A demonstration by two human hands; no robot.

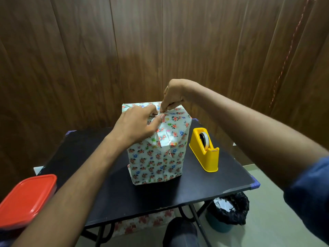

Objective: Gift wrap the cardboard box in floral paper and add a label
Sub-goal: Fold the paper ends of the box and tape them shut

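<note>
The cardboard box (156, 154) stands upright near the middle of the black surface (124, 193), its sides already covered in floral paper (153, 166), so the wrapping looks well along — what seems left is closing the top end and adding a label, none of which is visible. On top of the box the left hand (137, 125) holds down the gathered folds while the right hand (173, 97) pinches the paper where the flaps meet, beside the left fingertips. Just right of the box sits a yellow tape dispenser (204, 150) — probably needed next to fix the fold.
</note>
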